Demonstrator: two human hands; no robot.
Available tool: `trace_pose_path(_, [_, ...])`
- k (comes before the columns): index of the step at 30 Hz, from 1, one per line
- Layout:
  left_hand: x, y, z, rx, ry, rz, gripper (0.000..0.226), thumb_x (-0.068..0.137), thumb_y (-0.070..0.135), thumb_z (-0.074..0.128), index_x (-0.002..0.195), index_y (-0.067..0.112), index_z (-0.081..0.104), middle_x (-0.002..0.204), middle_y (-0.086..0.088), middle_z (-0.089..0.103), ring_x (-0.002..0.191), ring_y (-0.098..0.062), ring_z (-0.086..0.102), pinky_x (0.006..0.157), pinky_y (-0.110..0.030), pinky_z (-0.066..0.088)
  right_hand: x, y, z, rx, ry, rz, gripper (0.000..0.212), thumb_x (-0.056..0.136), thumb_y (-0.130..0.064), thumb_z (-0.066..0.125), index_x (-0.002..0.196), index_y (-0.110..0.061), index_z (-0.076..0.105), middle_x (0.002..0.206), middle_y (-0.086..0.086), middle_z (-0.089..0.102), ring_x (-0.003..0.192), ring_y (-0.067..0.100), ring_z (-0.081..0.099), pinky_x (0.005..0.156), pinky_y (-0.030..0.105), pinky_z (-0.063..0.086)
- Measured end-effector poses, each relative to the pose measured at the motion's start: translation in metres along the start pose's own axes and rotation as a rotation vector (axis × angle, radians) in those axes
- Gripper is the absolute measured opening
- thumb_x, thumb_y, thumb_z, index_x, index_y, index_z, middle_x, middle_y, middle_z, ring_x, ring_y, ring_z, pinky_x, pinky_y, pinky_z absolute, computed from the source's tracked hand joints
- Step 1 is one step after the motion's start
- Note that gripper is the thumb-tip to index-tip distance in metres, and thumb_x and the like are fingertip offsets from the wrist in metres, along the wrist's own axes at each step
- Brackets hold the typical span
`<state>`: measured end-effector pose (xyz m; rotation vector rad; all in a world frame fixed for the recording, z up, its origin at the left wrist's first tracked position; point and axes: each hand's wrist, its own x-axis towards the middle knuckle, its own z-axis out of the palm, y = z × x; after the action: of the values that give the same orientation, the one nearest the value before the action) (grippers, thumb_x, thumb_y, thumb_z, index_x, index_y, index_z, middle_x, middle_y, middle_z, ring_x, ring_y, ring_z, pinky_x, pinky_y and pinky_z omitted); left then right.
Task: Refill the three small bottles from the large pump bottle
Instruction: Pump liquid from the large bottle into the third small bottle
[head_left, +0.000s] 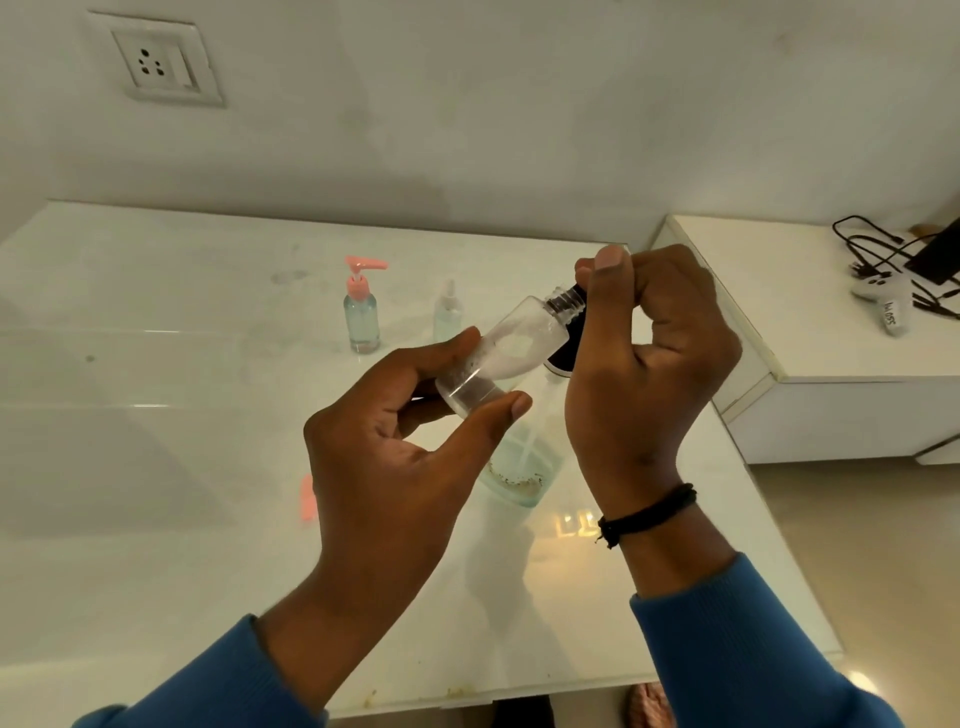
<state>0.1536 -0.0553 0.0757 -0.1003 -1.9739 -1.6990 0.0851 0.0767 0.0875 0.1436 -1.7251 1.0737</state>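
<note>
Clear ribbed-neck bottle (511, 343), left hand (395, 447)

Left hand (395, 441): I hold it raised mid-frame, palm turned inward, thumb and fingers (457, 340) curled round a held item. Right hand (649, 353): raised beside it, back toward me, fingers bent into a pinch at the top. Both forearms in blue sleeves; dark band on right wrist.

White controller (883, 306) label, handwritten, upside down, reads roughly "350 ml"
</note>
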Motion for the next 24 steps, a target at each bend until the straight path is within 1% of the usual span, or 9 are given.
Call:
trace_pose_path(3, [0.0001,-0.0006,0.0004,0.013,-0.002,0.002,0.043,0.074,0.024,0.087,0.112,0.026,0.068,0.106,0.028,0.066,0.097,0.012,0.066,0.077,-0.004,0.051,-0.0017,-0.0017,0.0021,0.011,0.001,0.002,0.033,0.099,-0.008,0.058,0.069,0.004,0.065,0.069,0.006,0.06,0.067,0.031,0.055,0.063,0.051,0.044])
trace_pose_path(6, [0.0,-0.001,0.0004,-0.002,0.0,-0.013,0.043,0.073,0.023,0.087,0.113,0.025,0.069,0.107,0.026,0.067,0.098,0.009,0.068,0.077,-0.005,0.052,-0.0038,0.0003,0.0028,0.031,-0.004,0.004,0.033,0.099,-0.009,0.057,0.07,0.004,0.065,0.069,0.006,0.059,0.066,0.03,0.055,0.061,0.05,0.044])
trace_pose_path(11, [0.0001,-0.001,-0.0003,-0.016,-0.003,-0.015,0.043,0.073,0.023,0.087,0.112,0.026,0.069,0.107,0.023,0.069,0.098,0.007,0.069,0.077,-0.007,0.054,0.0008,-0.0011,0.0012,0.01,0.0,-0.009,0.035,0.099,-0.011,0.057,0.069,0.003,0.065,0.068,0.006,0.06,0.068,0.03,0.054,0.063,0.051,0.043])
trace_pose_path(16, [0.0006,-0.0003,-0.0009,-0.006,-0.006,-0.022,0.043,0.073,0.026,0.086,0.113,0.027,0.068,0.108,0.027,0.067,0.098,0.009,0.068,0.077,-0.006,0.052,-0.0022,0.0012,0.0007,0.019,-0.022,-0.01,0.033,0.099,-0.009,0.058,0.069,0.004,0.063,0.069,0.007,0.059,0.066,0.031,0.054,0.061,0.052,0.044])
trace_pose_path(20, [0.0008,-0.0016,-0.0011,-0.017,-0.003,-0.02,0.043,0.074,0.023,0.087,0.112,0.027,0.069,0.108,0.024,0.069,0.098,0.007,0.069,0.077,-0.007,0.053,0.002,-0.001,-0.0006,-0.01,-0.015,-0.023,0.034,0.1,-0.01,0.057,0.068,0.002,0.064,0.069,0.004,0.059,0.069,0.03,0.053,0.064,0.052,0.042])
trace_pose_path(24, [0.0013,-0.0006,-0.0006,-0.003,-0.001,-0.012,0.043,0.074,0.025,0.086,0.113,0.025,0.069,0.107,0.024,0.069,0.098,0.006,0.069,0.078,-0.007,0.054,-0.0024,-0.0016,0.0011,0.005,-0.033,-0.042,0.032,0.099,-0.007,0.058,0.068,0.002,0.062,0.071,0.001,0.056,0.066,0.031,0.053,0.06,0.052,0.044])
